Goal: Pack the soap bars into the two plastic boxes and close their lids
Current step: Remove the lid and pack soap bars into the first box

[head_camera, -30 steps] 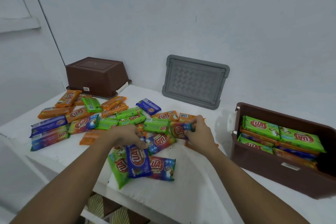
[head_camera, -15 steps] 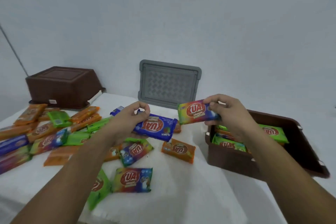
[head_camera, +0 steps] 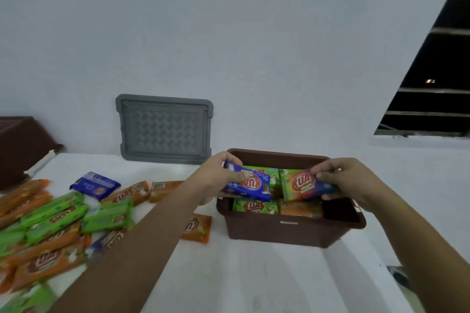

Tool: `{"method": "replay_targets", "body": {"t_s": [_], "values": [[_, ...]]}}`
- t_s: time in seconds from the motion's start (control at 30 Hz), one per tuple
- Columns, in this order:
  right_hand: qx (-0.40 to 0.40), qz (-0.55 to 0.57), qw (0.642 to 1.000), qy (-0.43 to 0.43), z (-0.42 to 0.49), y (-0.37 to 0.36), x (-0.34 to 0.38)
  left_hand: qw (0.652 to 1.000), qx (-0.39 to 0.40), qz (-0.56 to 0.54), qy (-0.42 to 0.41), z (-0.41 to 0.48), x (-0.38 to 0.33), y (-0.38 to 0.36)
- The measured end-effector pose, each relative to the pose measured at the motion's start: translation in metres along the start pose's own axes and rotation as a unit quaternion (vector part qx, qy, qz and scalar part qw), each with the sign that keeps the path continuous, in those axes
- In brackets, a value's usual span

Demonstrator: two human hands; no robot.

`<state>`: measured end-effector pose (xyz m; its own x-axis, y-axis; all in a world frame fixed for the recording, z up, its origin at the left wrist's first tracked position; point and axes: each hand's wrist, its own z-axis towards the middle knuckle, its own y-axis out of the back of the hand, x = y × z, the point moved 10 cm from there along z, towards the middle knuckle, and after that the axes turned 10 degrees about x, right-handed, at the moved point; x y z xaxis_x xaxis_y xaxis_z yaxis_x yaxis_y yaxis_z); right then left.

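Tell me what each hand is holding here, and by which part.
The left hand pinches a blue bar by its left end; the right hand pinches a rainbow bar by its right end, both over the box.

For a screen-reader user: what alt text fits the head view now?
Two hands hold soap bars over an open brown box that already has bars in it: the left hand grips a blue bar, the right hand a multicoloured bar. Loose bars lie scattered on the white table at left; a grey lid leans against the wall.
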<state>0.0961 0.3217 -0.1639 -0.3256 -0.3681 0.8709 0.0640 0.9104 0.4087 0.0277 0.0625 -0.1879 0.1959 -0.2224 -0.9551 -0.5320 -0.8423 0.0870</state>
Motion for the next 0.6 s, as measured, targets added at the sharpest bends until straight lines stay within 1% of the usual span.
{"method": "replay_targets", "body": {"t_s": [0.07,0.13,0.4,0.53,0.6], "values": [[-0.003,-0.018,1.0,-0.022,0.001,0.005,-0.013,0.999,0.028,0.024,0.011,0.012,0.002,-0.019],[0.004,-0.034,0.999,-0.039,0.005,0.003,-0.023,0.997,0.036,0.061,0.023,0.022,0.008,-0.03],[0.007,-0.081,0.995,-0.062,0.02,-0.018,-0.039,0.985,-0.003,0.172,0.031,0.051,0.027,-0.044],[0.007,-0.108,0.991,-0.08,0.028,-0.021,-0.05,0.975,-0.009,0.222,0.03,0.056,0.033,-0.046],[0.003,-0.124,0.989,-0.081,0.029,-0.021,-0.053,0.968,0.003,0.246,0.04,0.057,0.035,-0.049]]}}
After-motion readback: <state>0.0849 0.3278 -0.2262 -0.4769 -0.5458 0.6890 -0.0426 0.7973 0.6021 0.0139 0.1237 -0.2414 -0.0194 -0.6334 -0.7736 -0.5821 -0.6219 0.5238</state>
